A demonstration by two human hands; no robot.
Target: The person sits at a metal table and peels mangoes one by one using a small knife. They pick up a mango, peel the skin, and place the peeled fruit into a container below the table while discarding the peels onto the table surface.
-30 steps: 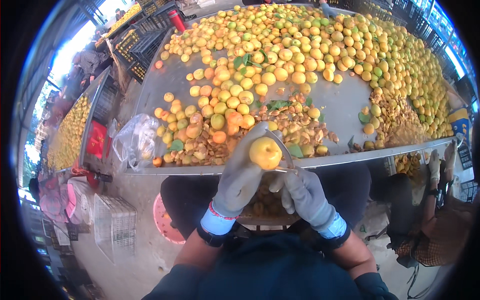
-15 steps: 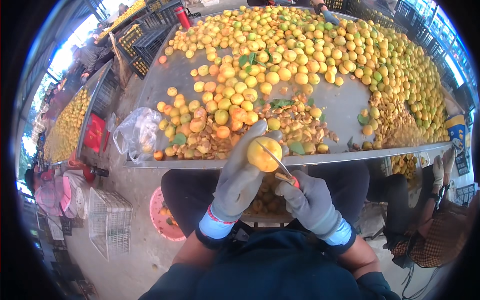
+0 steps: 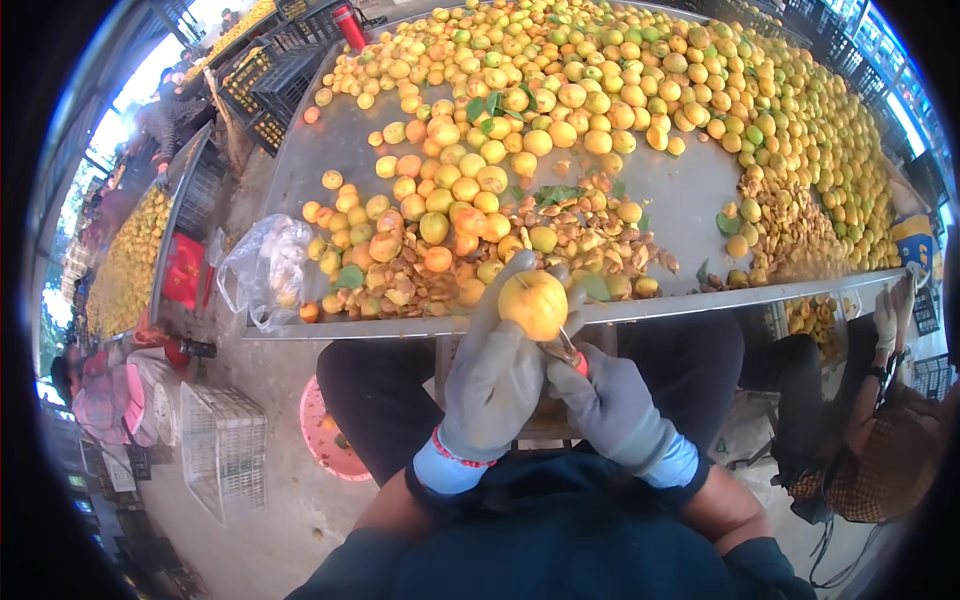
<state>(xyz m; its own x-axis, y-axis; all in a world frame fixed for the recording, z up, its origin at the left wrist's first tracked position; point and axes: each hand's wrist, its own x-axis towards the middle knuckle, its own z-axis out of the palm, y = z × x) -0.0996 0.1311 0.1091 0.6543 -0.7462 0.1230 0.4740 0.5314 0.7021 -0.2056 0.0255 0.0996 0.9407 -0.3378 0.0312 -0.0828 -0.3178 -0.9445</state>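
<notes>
My left hand [image 3: 492,385], in a grey glove, is closed round a yellow-orange round fruit [image 3: 533,305], held up at the table's near edge. In my right hand [image 3: 612,400], also gloved in grey, is a small knife [image 3: 575,357] with a red and wooden handle. Its blade is mostly hidden behind or against the lower right of the fruit; whether it is in the flesh I cannot tell. Beyond my hands, a heap of similar fruit [image 3: 465,185] and brown-orange cut scraps [image 3: 590,235] lie on a metal table [image 3: 690,220].
A clear plastic bag [image 3: 270,265] lies at the table's left corner. A red flask [image 3: 349,28] stands at the far left edge. On the floor are a pink basin [image 3: 325,440] and a white crate [image 3: 225,450]. Another person [image 3: 860,430] sits close on my right.
The knife has moved from across the front of the fruit down to its lower right side. Both hands have shifted slightly lower, and the view has tilted a little.
</notes>
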